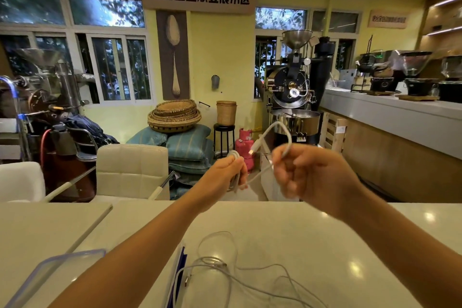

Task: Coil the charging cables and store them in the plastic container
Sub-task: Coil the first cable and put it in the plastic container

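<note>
Both hands are raised above the far edge of the white table (pixel 275 227). My left hand (pixel 222 177) pinches a small bundle of coiled white cable (pixel 235 175). My right hand (pixel 315 177) grips the free end of the same cable, which arcs up over it and ends in a plug (pixel 253 151) hanging between the hands. Several loose white cables (pixel 240 272) lie tangled on the table near me. A clear plastic container (pixel 37 280) with a bluish rim sits at the lower left, partly behind my left forearm.
A blue-and-white flat item (pixel 178 270) lies on the table beside the loose cables. White chairs (pixel 132 170) stand beyond the table's far edge. Further back are stacked cushions, baskets, a coffee roaster (pixel 292 97) and a long counter on the right.
</note>
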### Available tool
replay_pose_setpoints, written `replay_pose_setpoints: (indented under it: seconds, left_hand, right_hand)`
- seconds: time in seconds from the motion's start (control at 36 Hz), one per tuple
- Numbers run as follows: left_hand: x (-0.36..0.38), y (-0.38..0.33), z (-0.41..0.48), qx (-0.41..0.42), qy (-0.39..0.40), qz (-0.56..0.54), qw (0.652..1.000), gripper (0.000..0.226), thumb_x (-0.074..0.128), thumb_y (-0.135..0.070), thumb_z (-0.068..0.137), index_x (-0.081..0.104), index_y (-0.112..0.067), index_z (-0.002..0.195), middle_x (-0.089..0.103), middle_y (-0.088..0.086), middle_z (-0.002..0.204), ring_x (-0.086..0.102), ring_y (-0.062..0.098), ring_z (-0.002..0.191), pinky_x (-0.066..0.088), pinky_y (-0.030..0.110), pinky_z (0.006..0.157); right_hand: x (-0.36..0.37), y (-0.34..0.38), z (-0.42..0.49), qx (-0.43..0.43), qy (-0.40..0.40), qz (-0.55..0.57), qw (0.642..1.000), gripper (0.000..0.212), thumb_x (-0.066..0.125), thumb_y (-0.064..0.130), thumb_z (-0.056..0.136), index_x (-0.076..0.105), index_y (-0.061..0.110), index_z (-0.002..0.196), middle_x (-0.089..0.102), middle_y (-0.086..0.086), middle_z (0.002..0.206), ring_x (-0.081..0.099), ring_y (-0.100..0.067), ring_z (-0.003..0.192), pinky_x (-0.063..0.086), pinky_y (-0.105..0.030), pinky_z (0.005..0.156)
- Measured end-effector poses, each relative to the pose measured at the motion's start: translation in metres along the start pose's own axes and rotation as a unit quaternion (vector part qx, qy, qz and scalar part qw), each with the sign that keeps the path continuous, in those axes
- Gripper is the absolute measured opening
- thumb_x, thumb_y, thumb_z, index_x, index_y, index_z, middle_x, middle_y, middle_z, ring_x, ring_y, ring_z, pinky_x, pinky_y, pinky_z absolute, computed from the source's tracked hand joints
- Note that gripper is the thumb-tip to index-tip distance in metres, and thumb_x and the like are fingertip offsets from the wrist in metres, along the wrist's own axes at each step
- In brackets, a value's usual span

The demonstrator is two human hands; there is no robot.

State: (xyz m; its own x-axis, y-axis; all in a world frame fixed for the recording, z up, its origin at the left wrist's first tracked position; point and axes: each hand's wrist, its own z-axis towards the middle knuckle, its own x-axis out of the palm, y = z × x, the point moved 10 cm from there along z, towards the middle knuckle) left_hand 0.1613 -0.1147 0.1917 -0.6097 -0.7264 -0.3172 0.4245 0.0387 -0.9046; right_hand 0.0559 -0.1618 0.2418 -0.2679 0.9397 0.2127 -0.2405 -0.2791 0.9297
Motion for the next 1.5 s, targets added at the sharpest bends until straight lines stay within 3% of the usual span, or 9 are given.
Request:
replay_pose_setpoints:
  seconds: [0.17,0.56,0.67,0.78,0.92,1.08,1.19,1.33,1.5]
  left_hand:
    - [0.041,-0.011,-0.016,0.015,0.093,-0.091,0.991,0.041,0.026,-0.026,0.096,0.053,-0.018,0.067,0.059,-0.008,0.051,0.052,0.007,0.052,0.044,0.028,0.067]
    - [0.073,-0.054,-0.048,0.038,0.208,-0.197,0.957,0.036,0.033,-0.028,0.088,0.055,-0.025,0.060,0.052,-0.010,0.051,0.048,0.006,0.050,0.049,0.020,0.062]
    - [0.059,-0.068,-0.043,0.058,0.164,-0.227,0.958,0.033,0.036,-0.029,0.089,0.052,-0.019,0.062,0.051,-0.009,0.050,0.049,0.006,0.050,0.047,0.020,0.059]
    - [0.041,-0.075,-0.032,0.071,0.101,-0.293,0.948,0.035,0.032,-0.025,0.093,0.047,-0.013,0.064,0.050,-0.007,0.047,0.049,0.007,0.045,0.047,0.019,0.053]
    - [0.020,-0.077,-0.016,0.090,0.030,-0.353,0.931,0.039,0.024,-0.024,0.097,0.045,-0.012,0.066,0.053,-0.006,0.046,0.049,0.007,0.043,0.051,0.019,0.052]
    - [-0.015,-0.071,0.001,0.094,-0.062,-0.292,0.950,0.039,0.024,-0.022,0.098,0.044,-0.012,0.066,0.053,-0.006,0.043,0.049,0.005,0.044,0.051,0.020,0.055]
    - [-0.026,-0.057,0.008,0.078,-0.081,-0.232,0.966,0.038,0.026,-0.020,0.098,0.044,-0.013,0.066,0.054,-0.007,0.043,0.051,0.002,0.043,0.051,0.018,0.055]
    - [-0.015,-0.036,0.007,0.059,-0.044,-0.098,0.992,0.039,0.028,-0.024,0.097,0.048,-0.018,0.065,0.058,-0.010,0.047,0.051,0.001,0.046,0.043,0.030,0.069]
    - [0.011,-0.015,-0.005,0.007,0.045,-0.064,0.997,0.039,0.031,-0.035,0.094,0.056,-0.020,0.068,0.056,-0.009,0.054,0.049,0.006,0.055,0.040,0.024,0.060]
  right_hand:
    - [-0.041,0.029,0.030,-0.038,-0.094,-0.041,0.994,0.028,0.034,0.013,0.092,0.054,0.010,0.073,0.045,0.008,0.042,0.040,-0.004,0.037,0.034,-0.012,0.035]
    - [-0.086,-0.036,0.063,0.021,-0.185,0.203,0.961,0.039,0.031,0.022,0.097,0.044,0.013,0.061,0.037,0.006,0.034,0.032,-0.004,0.030,0.024,-0.012,0.032]
    - [-0.098,-0.086,0.054,0.089,-0.246,0.209,0.942,0.043,0.040,0.027,0.095,0.047,0.009,0.057,0.039,0.002,0.048,0.033,-0.008,0.044,0.025,-0.016,0.049]
    - [-0.091,-0.104,0.049,0.021,-0.267,0.274,0.924,0.027,0.043,0.025,0.093,0.045,0.012,0.069,0.035,0.004,0.044,0.032,-0.004,0.027,0.028,-0.013,0.026]
    - [-0.075,-0.128,0.032,-0.015,-0.332,0.318,0.888,0.019,0.044,0.016,0.092,0.049,0.014,0.074,0.040,0.005,0.035,0.033,-0.003,0.027,0.026,-0.012,0.027]
    - [-0.054,-0.113,0.010,-0.051,-0.355,-0.001,0.934,0.018,0.055,0.013,0.087,0.056,0.014,0.068,0.052,0.003,0.049,0.045,-0.007,0.044,0.038,-0.016,0.039]
    - [-0.028,-0.074,-0.008,-0.177,-0.321,-0.200,0.908,0.022,0.057,0.007,0.084,0.061,0.021,0.067,0.056,0.008,0.054,0.053,-0.005,0.049,0.044,-0.013,0.044]
    - [-0.003,-0.036,-0.013,-0.244,-0.259,-0.335,0.872,0.033,0.061,0.001,0.079,0.058,0.032,0.070,0.054,0.013,0.056,0.057,-0.001,0.051,0.045,-0.009,0.048]
    - [0.007,-0.010,-0.001,-0.209,-0.146,-0.428,0.867,0.029,0.057,0.005,0.083,0.055,0.030,0.068,0.054,0.014,0.060,0.055,0.005,0.056,0.044,-0.005,0.054]
